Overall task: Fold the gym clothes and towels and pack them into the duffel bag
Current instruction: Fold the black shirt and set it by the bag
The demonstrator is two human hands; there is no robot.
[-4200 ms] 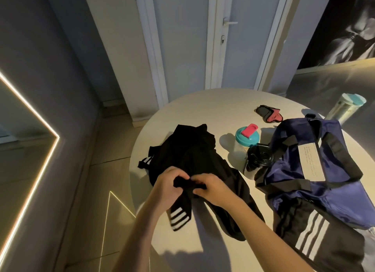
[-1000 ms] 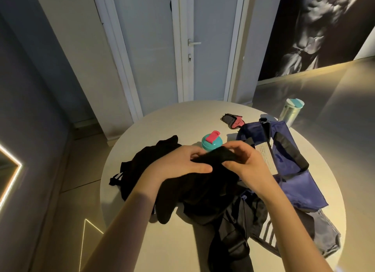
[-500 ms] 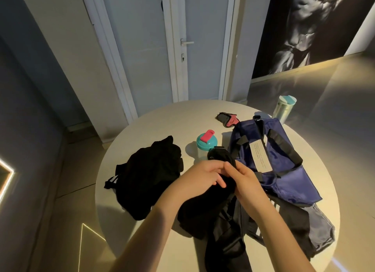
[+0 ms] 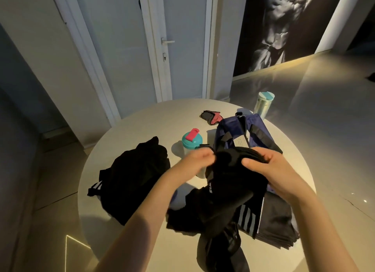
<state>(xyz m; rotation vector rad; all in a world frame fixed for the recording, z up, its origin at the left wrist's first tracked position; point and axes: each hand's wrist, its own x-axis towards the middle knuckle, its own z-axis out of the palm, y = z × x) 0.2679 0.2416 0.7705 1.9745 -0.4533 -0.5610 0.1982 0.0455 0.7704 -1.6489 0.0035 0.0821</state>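
Two hands grip one soft black garment (image 4: 233, 182). The left hand (image 4: 194, 162) bunches its upper edge in curled fingers, and the right hand (image 4: 269, 170) pinches the same edge between thumb and fingers. The cloth hangs limp and crumpled in front of the navy duffel bag (image 4: 229, 134), whose fabric has a faint sheen and flat black webbing straps. Below lies a flat folded garment (image 4: 274, 217) with white stripes. A rumpled black heap (image 4: 138, 176) sits to the left on the round, smooth pale table (image 4: 158, 119). A cylindrical shaker (image 4: 191, 142) with a teal lid stands just beside the bag.
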